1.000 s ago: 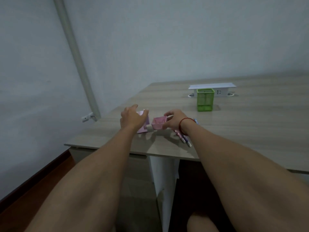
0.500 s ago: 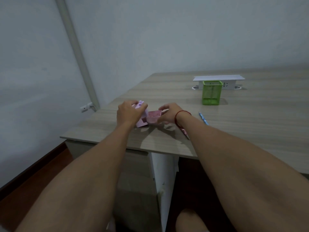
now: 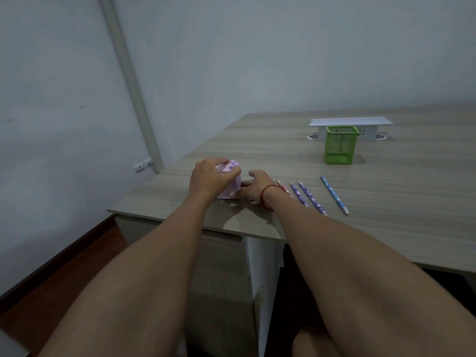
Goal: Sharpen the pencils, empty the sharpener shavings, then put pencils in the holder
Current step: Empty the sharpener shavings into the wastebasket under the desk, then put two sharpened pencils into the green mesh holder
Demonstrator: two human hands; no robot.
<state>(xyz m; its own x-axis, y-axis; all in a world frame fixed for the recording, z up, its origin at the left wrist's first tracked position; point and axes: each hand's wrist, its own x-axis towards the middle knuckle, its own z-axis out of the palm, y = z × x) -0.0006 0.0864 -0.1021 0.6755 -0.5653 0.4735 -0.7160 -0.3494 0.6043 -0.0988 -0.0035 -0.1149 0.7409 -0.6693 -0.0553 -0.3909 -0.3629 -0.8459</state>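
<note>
No brand, label or writing is showing legibly anywhere; the printed patterns on the pencils are too small to make out.

The left hand [image 3: 211,179] is resting over the top of the pink sharpener [image 3: 230,185], which is sitting on the desk [image 3: 386,202] near its front left corner, and its grip is closing around the sharpener's upper body. The right hand [image 3: 256,185] is pressing against the sharpener's right side, low down, with its fingers curled in; whether that grip is actually holding any part of it I cannot tell, as the hand is covering the spot. A red cord [image 3: 268,193] is circling the right wrist.

Compared with half a second ago, the pink drawer that was sticking out between the two hands is no longer showing, and the hands are sitting closer together against the sharpener.

Just right of the right wrist, four pencils are lying flat on the desk: a red-patterned pencil [image 3: 282,187], two purple pencils [image 3: 298,194] side by side, and a blue pencil [image 3: 334,195] a little apart from them. More of them is showing now than before. The green mesh holder [image 3: 340,144] is standing upright farther back, well apart from the pencils, in front of a white socket box [image 3: 350,124].
</note>
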